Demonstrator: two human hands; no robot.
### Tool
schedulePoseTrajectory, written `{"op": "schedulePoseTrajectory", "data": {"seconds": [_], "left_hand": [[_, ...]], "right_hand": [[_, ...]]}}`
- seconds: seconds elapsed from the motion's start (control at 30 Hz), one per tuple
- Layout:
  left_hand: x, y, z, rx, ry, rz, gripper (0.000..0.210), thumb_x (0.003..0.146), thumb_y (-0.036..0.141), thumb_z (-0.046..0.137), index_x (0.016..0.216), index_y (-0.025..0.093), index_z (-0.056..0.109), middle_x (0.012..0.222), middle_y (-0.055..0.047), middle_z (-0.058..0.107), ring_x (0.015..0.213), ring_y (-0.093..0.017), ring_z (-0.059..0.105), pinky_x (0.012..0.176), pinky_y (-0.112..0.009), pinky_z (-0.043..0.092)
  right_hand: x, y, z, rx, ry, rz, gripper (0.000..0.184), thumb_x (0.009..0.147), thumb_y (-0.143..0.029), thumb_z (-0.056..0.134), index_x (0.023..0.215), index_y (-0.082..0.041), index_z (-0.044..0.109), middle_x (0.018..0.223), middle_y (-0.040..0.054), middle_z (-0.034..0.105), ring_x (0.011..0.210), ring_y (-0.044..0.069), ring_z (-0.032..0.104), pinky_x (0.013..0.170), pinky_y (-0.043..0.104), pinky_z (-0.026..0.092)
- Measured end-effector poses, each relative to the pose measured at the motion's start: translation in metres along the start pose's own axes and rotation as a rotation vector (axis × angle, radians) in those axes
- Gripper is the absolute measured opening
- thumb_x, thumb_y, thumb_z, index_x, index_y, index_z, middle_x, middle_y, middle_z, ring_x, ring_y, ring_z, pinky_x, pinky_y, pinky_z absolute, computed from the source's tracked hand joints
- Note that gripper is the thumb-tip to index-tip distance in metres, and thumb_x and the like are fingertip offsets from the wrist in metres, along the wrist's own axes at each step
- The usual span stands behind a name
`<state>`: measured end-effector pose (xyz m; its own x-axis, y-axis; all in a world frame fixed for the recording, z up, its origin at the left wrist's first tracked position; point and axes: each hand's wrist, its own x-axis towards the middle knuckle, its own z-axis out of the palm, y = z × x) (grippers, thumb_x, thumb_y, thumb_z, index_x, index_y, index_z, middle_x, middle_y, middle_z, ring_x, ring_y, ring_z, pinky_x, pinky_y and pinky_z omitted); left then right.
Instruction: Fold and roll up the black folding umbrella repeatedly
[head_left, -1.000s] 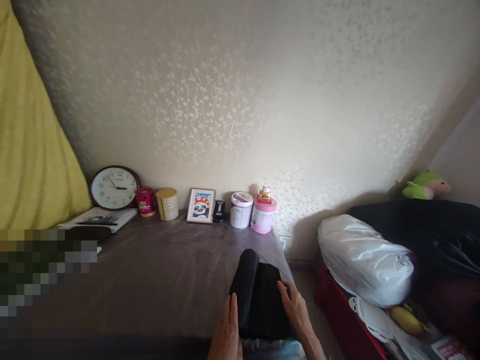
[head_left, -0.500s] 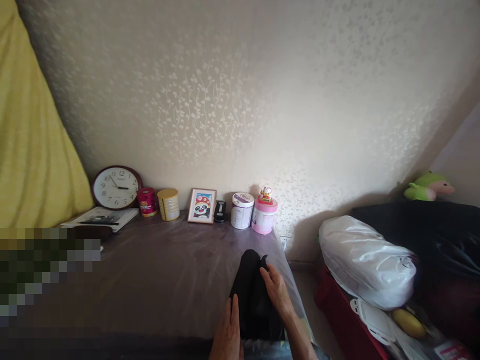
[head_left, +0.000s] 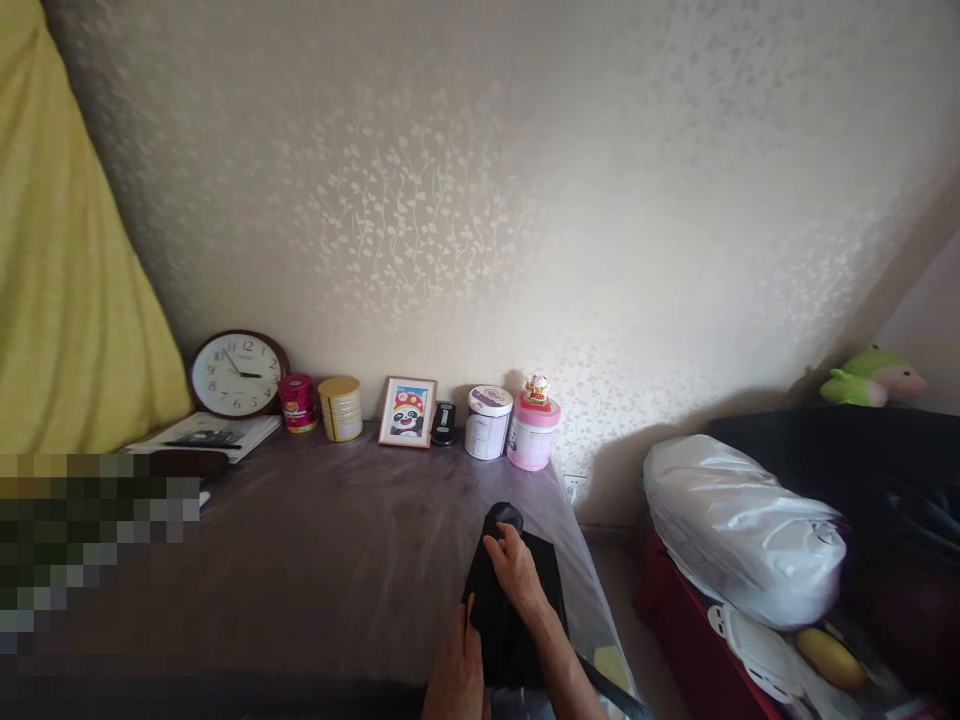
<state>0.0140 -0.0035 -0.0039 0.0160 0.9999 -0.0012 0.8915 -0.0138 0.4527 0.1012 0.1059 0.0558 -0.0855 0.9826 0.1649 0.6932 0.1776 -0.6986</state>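
Observation:
A bundle of black cloth [head_left: 517, 640], rolled at its far end, lies near the right front part of the table. My left hand [head_left: 459, 660] holds its left edge, the fingers partly hidden under or against the fabric. Over the top of the bundle, my right hand [head_left: 517, 572] grips the cloth near the rolled end with bent fingers. A flat flap of the same cloth spreads to the right beneath my right wrist. What kind of article the cloth is, I cannot tell.
The dark-covered table [head_left: 337, 580] meets the wall. Along its back stand a clock [head_left: 238, 375], a pink tin [head_left: 298, 405], a yellow tin [head_left: 341, 410], a panda picture [head_left: 407, 412] and two tubs [head_left: 489, 425]. Right of it, a white plastic bag [head_left: 742, 525] rests beside a red box [head_left: 667, 610].
My right hand has moved left and inward, from the bundle's right side onto its top. The right part of the cloth now lies flatter and wider. My left hand stays at the left edge.

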Motion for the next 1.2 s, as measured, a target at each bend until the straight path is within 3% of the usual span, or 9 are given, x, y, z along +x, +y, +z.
{"op": "schedulePoseTrajectory", "data": {"seconds": [0.1, 0.23, 0.37, 0.43, 0.53, 0.67, 0.9, 1.03, 1.2], "left_hand": [[-0.002, -0.002, 0.001, 0.013, 0.052, 0.021, 0.071, 0.059, 0.002, 0.041, 0.13, 0.009, 0.039, 0.141, -0.014, 0.036, 0.131, -0.023, 0.033, 0.108, -0.035, 0.029], [-0.002, -0.014, 0.009, -0.027, 0.059, 0.068, 0.071, 0.06, 0.008, 0.046, 0.131, 0.004, 0.037, 0.138, -0.019, 0.04, 0.128, -0.026, 0.039, 0.104, -0.037, 0.035], [-0.004, -0.034, 0.012, -0.068, 0.049, 0.108, 0.064, 0.066, 0.017, 0.049, 0.128, 0.006, 0.04, 0.13, -0.018, 0.05, 0.12, -0.026, 0.048, 0.1, -0.036, 0.041], [-0.006, -0.039, 0.008, -0.076, 0.102, 0.132, 0.055, 0.072, 0.024, 0.048, 0.125, 0.009, 0.042, 0.125, -0.017, 0.054, 0.116, -0.024, 0.052, 0.097, -0.034, 0.044], [-0.006, -0.033, -0.003, -0.048, 0.286, 0.152, 0.045, 0.077, 0.029, 0.046, 0.119, 0.013, 0.046, 0.123, -0.016, 0.053, 0.114, -0.024, 0.053, 0.095, -0.035, 0.046], [0.002, -0.014, -0.004, -0.017, 0.37, 0.233, 0.047, 0.073, 0.027, 0.052, 0.119, 0.019, 0.046, 0.131, -0.012, 0.045, 0.12, -0.027, 0.046, 0.097, -0.04, 0.043], [0.011, -0.01, 0.011, -0.041, 0.338, 0.202, 0.053, 0.07, 0.019, 0.049, 0.123, 0.018, 0.041, 0.137, -0.014, 0.038, 0.123, -0.028, 0.043, 0.097, -0.043, 0.042], [0.01, -0.015, 0.008, -0.11, 0.267, 0.246, 0.05, 0.071, 0.018, 0.048, 0.12, 0.018, 0.044, 0.131, -0.014, 0.044, 0.12, -0.027, 0.047, 0.096, -0.043, 0.043], [0.012, -0.017, 0.016, -0.17, 0.228, 0.21, 0.057, 0.066, 0.009, 0.046, 0.123, 0.014, 0.041, 0.139, -0.017, 0.036, 0.13, -0.025, 0.035, 0.104, -0.041, 0.036]], "right_hand": [[-0.001, -0.004, 0.0, -0.02, -0.077, -0.003, 0.029, 0.084, -0.029, 0.044, 0.106, -0.015, 0.056, 0.067, 0.0021, 0.068, 0.07, 0.018, 0.065, 0.063, 0.024, 0.042], [-0.005, -0.011, -0.003, 0.084, -0.219, -0.016, 0.028, 0.087, -0.03, 0.036, 0.104, -0.016, 0.053, 0.064, -0.0019, 0.069, 0.05, 0.011, 0.06, 0.058, 0.021, 0.041], [-0.008, -0.015, -0.004, 0.093, -0.242, -0.045, 0.022, 0.086, -0.027, 0.035, 0.087, -0.019, 0.055, 0.066, -0.0023, 0.069, 0.045, 0.009, 0.057, 0.055, 0.019, 0.04], [-0.009, -0.016, -0.003, 0.08, -0.254, -0.06, 0.022, 0.086, -0.025, 0.034, 0.081, -0.019, 0.055, 0.066, -0.0026, 0.07, 0.046, 0.008, 0.057, 0.054, 0.018, 0.039], [-0.011, -0.016, -0.003, 0.035, -0.271, -0.082, 0.024, 0.088, -0.025, 0.034, 0.077, -0.02, 0.055, 0.067, -0.0029, 0.07, 0.048, 0.008, 0.057, 0.054, 0.018, 0.038], [-0.013, -0.017, -0.004, -0.106, -0.25, -0.151, 0.028, 0.088, -0.024, 0.036, 0.072, -0.02, 0.058, 0.071, -0.0008, 0.07, 0.062, 0.011, 0.062, 0.057, 0.019, 0.037], [-0.023, -0.016, -0.01, -0.108, -0.264, -0.29, 0.026, 0.09, -0.025, 0.039, 0.085, -0.023, 0.065, 0.078, -0.0014, 0.069, 0.072, 0.012, 0.062, 0.064, 0.019, 0.04], [-0.026, -0.008, -0.014, -0.078, -0.134, -0.462, 0.024, 0.09, -0.025, 0.042, 0.092, -0.024, 0.066, 0.088, -0.0002, 0.069, 0.088, 0.014, 0.058, 0.081, 0.023, 0.041], [-0.013, 0.011, -0.005, -0.139, -0.075, -0.549, 0.024, 0.089, -0.021, 0.044, 0.089, -0.023, 0.067, 0.102, 0.0014, 0.068, 0.113, 0.017, 0.049, 0.102, 0.036, 0.027]]}}
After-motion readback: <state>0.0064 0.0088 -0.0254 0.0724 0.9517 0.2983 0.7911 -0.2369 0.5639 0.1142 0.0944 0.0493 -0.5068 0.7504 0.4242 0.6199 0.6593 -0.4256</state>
